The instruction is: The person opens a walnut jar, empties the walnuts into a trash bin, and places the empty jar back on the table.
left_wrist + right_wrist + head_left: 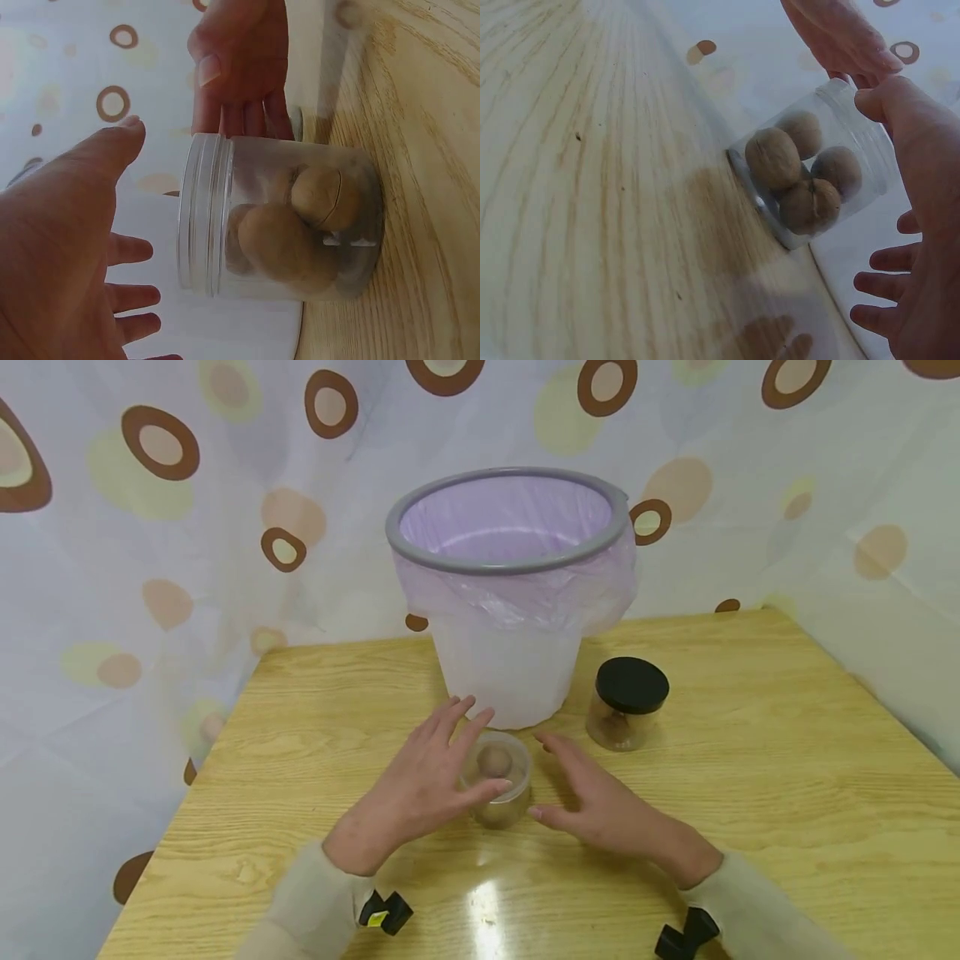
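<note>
A clear plastic jar point(501, 814) with a bare threaded rim stands upright on the table. Several walnuts point(774, 159) lie inside it. To its left is my left hand point(420, 789), fingers spread and thumb crossing in front of the rim in the head view. The left wrist view shows a gap between that hand point(67, 232) and the jar point(300, 225). On the other side, my right hand point(603, 806) has its thumb and fingers apart, facing the jar and holding nothing. Its fingers pass behind the jar in the left wrist view.
Behind the jar stands a white bin point(502, 668) with a grey rim and a pinkish bag lining. A second clear jar point(622, 731), capped with a black lid point(632, 685), holds something brown at the right. A patterned curtain point(225, 510) hangs behind the wooden table point(750, 752).
</note>
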`<state>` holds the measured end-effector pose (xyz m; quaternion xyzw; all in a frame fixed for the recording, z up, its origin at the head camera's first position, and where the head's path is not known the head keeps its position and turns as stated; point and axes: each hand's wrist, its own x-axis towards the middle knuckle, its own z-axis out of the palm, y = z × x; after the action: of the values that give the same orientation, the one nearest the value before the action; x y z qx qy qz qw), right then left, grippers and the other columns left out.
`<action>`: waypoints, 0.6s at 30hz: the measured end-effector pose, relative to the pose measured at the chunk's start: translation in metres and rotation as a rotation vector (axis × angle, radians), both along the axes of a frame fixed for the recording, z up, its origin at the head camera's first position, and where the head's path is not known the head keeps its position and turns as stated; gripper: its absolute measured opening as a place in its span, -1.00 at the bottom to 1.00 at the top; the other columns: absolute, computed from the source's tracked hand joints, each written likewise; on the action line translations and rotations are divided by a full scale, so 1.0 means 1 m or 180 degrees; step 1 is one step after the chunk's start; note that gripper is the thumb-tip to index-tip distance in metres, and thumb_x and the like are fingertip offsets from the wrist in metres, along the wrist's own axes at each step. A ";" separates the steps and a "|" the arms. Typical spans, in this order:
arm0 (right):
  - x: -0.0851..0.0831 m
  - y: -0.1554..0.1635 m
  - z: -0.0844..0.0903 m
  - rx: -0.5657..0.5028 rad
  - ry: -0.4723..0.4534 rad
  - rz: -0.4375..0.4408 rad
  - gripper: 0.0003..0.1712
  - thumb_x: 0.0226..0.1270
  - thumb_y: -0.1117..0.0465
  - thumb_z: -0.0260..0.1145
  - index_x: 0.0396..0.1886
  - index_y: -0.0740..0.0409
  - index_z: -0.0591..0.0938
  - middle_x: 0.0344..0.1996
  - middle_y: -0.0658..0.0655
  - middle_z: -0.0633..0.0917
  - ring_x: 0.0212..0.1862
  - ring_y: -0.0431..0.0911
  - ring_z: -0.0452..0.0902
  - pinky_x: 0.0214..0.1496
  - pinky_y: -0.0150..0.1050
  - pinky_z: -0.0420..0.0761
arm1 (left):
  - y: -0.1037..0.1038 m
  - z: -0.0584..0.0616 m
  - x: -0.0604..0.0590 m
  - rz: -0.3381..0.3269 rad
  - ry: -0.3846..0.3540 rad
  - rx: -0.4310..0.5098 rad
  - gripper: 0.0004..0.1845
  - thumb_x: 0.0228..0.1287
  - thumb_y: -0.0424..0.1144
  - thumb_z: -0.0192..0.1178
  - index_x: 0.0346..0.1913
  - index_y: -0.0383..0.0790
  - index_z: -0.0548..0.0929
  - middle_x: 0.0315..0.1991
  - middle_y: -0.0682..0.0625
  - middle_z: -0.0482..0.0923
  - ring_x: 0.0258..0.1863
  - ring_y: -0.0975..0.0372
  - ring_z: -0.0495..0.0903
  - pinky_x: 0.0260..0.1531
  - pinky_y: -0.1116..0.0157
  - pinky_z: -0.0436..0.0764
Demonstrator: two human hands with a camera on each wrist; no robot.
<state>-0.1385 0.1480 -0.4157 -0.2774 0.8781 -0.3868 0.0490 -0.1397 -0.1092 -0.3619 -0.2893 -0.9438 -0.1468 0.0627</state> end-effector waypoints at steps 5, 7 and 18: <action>-0.002 -0.006 -0.005 -0.0104 -0.0077 0.0073 0.04 0.29 -0.11 0.37 0.58 0.10 0.04 0.51 0.13 0.20 0.52 0.12 0.13 0.46 0.25 0.22 | 0.006 0.000 -0.001 -0.0063 0.0008 -0.0171 -0.05 0.26 0.40 0.10 0.54 -0.09 0.16 0.53 -0.14 0.10 0.48 -0.02 0.18 0.39 -0.01 0.34; -0.003 -0.008 -0.008 -0.0136 -0.0094 0.0103 0.05 0.28 -0.13 0.37 0.58 0.10 0.04 0.51 0.11 0.21 0.51 0.10 0.13 0.46 0.24 0.21 | 0.009 0.000 -0.002 -0.0099 0.0019 -0.0193 -0.04 0.24 0.40 0.12 0.53 -0.09 0.18 0.52 -0.14 0.14 0.45 -0.01 0.22 0.36 -0.01 0.38; -0.015 -0.027 -0.018 -0.0758 -0.0326 0.0537 0.02 0.29 -0.04 0.41 0.57 -0.23 -0.01 0.48 -0.10 0.21 0.48 -0.09 0.20 0.45 -0.03 0.34 | 0.019 0.002 -0.003 -0.0236 0.0100 -0.0205 -0.04 0.16 0.39 0.21 0.45 -0.18 0.31 0.31 -0.18 0.39 0.23 -0.03 0.39 0.25 0.10 0.47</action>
<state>-0.1531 0.1206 -0.4337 -0.3340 0.7959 -0.4963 0.0928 -0.1425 -0.0900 -0.3599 -0.3282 -0.9356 -0.1140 0.0627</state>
